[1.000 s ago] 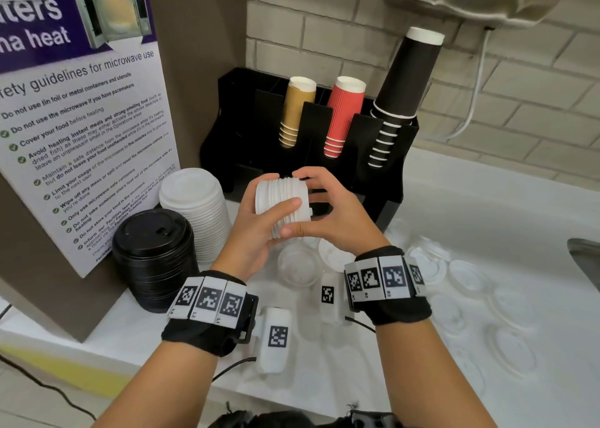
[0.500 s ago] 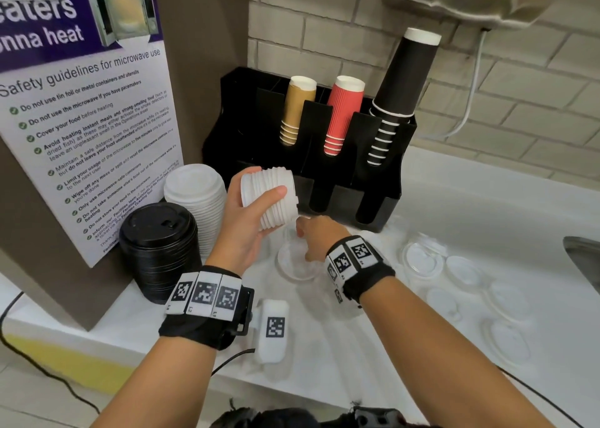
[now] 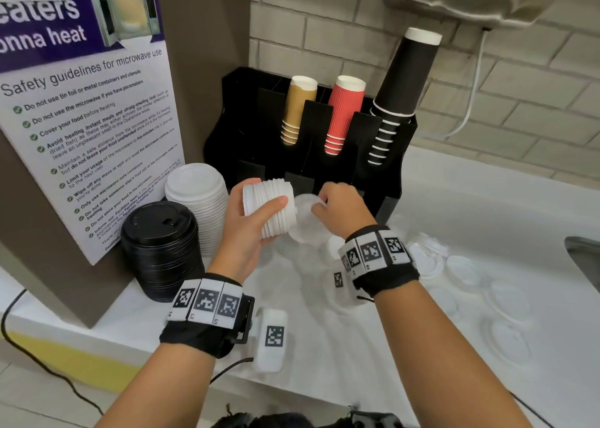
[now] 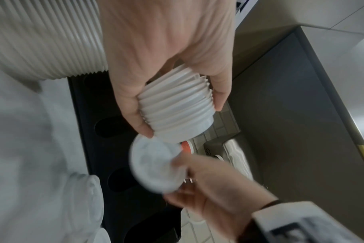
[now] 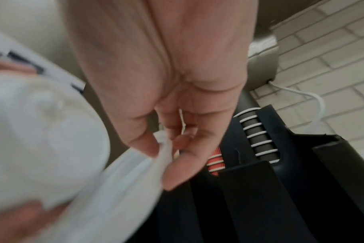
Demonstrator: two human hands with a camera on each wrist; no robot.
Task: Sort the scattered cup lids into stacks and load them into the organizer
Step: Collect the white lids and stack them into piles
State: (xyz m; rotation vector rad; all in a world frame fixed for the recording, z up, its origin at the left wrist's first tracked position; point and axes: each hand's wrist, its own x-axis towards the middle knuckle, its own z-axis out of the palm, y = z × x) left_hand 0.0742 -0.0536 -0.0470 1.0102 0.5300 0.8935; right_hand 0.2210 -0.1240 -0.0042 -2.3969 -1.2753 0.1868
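Note:
My left hand (image 3: 250,223) grips a short stack of small white lids (image 3: 271,208) on its side, thumb across the ribbed edges; the same stack (image 4: 175,113) fills the left wrist view. Just right of it, my right hand (image 3: 337,210) pinches one translucent lid (image 3: 305,219) by its rim and holds it against the stack's open end. That single lid (image 4: 154,166) shows blurred below the stack, and its rim (image 5: 135,171) sits between my right thumb and fingers. The black organizer (image 3: 394,180) stands right behind both hands.
A tall stack of large white lids (image 3: 198,197) and a stack of black lids (image 3: 160,242) stand at the left by the sign board. Several clear lids (image 3: 464,265) lie scattered on the white counter at the right. A sink edge (image 3: 584,258) is at far right.
My right hand went down to the counter, picked up one clear lid and has raised it to the stack. The left hand shifted the stack slightly left and down.

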